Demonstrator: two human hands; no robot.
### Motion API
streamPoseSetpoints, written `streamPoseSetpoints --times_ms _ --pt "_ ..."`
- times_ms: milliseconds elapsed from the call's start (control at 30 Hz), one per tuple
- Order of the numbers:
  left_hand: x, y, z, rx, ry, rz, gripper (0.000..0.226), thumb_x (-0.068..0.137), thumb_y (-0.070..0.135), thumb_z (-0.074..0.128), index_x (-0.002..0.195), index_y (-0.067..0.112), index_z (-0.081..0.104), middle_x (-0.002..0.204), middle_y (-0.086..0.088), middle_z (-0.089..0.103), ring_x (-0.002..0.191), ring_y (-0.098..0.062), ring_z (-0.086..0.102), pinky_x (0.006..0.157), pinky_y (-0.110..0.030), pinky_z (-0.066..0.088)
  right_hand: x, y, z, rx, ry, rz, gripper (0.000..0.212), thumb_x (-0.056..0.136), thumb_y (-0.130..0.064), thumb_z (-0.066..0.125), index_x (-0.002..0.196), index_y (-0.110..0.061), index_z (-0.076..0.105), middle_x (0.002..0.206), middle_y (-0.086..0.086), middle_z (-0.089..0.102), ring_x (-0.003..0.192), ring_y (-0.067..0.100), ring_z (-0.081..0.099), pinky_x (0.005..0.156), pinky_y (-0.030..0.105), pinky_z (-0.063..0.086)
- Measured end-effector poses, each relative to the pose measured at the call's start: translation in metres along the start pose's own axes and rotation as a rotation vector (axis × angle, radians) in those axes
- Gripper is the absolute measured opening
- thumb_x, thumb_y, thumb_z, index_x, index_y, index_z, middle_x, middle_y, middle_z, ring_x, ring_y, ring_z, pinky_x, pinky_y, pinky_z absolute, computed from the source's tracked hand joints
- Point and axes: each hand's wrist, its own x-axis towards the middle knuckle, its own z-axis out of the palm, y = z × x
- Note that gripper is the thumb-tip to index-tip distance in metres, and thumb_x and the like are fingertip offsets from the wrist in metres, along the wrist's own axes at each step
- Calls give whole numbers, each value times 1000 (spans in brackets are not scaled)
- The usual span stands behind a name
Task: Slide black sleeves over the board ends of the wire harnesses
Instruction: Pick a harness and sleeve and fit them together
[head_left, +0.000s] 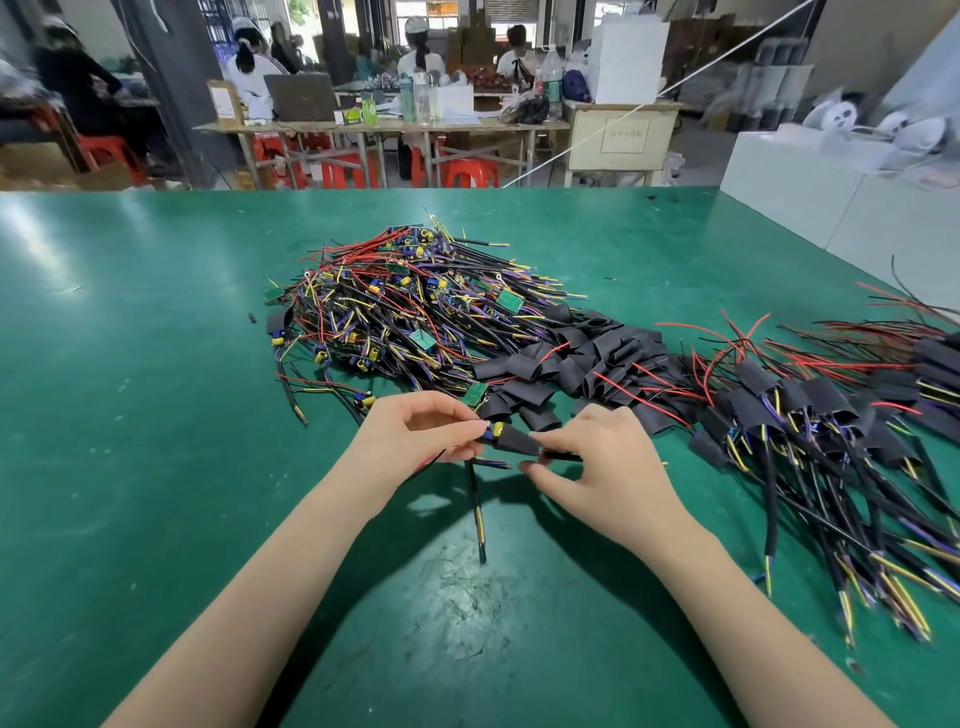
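Green mat (156, 415) in busy workshop, both hands' fingers (470, 427) pinching one sleeve (517, 444) on harness (478, 512).

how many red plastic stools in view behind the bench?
5 at least: one red stool far left, four under the back tables. A red shape near the fourth may be another; table legs hide parts.

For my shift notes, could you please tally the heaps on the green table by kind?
Heap of bare harnesses: 1
Heap of loose black sleeves: 1
Heap of sleeved harnesses: 1
Total: 3 heaps, plus one harness between the left hand and right hand.
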Motion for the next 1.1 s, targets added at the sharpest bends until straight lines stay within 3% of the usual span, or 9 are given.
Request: streamPoseSetpoints --times_ms 467,633,900,1100 --pt "-2 0 8 138 35 46 13 77 -6 75 76 5 69 73 -12 74 67 -20 72 64 -21 57 -1 -7 5 17 40 -10 23 89 -41 57 104 -31 71 77 -7 66 87 19 49 75 33 33" --pt "-2 5 4 -23 45 17 18 78 -3 74 71 13 74 76 -14 74 68 -20 72 66 -19 56 -1 -14 7 164 211 150 22 80 -36 72 99 -25 76 80 -3 72 85 26 57 78 40 42" --pt "-3 4 5 -1 15 -4 17 76 -3 76 72 14 75 80 -17 74 72 -23 74 65 -21 56 -2 -16 11 3 61 145 31 87 -50 56 102 -26 70 87 -6 68 92 21 50 80 34 35" --pt "-4 4 8 7 13 -14 11 76 -4 76 77 6 71 77 -14 74 68 -19 72 63 -20 55 -2 -17 9 67 56 94 32 82 -47 65 75 -15 63 70 -1 62 82 24 49 71 34 38"
